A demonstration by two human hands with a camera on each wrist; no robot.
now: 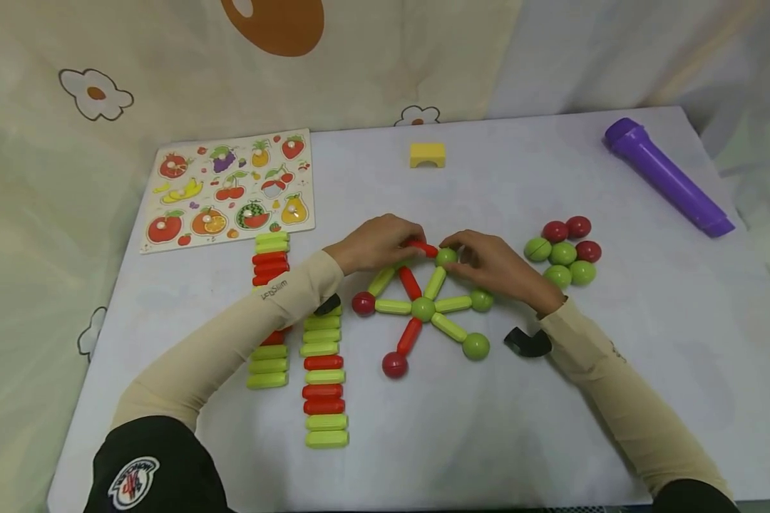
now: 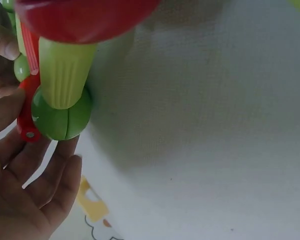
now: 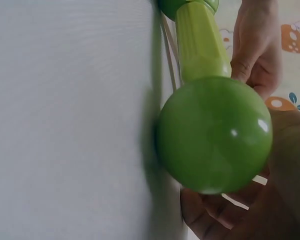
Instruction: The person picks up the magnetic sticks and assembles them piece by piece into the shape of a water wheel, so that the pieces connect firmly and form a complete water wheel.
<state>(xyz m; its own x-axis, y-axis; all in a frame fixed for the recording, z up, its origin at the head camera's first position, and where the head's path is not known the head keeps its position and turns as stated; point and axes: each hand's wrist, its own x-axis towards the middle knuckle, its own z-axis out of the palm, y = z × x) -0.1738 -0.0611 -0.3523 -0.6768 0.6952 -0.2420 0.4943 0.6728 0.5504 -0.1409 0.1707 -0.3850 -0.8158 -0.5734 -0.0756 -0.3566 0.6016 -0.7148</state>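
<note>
A spoked figure of rods and balls lies mid-table, with a green ball (image 1: 423,309) at its hub and light green and red rods around it. At its far side my left hand (image 1: 385,242) pinches a red rod (image 1: 423,248) between thumb and fingers, also seen as the red rod (image 2: 26,117) in the left wrist view. The rod's right end meets a green ball (image 1: 446,257), which my right hand (image 1: 494,265) grips. Red balls (image 1: 363,303) and green balls (image 1: 476,346) cap other spokes. In the right wrist view a large green ball (image 3: 215,135) partly covers my right hand (image 3: 285,165).
Two columns of red and light green rods (image 1: 324,392) lie left, partly under my left forearm. Loose red and green balls (image 1: 562,253) sit right. Around them are a fruit puzzle board (image 1: 195,174), a yellow block (image 1: 427,153) and a purple tube (image 1: 670,178).
</note>
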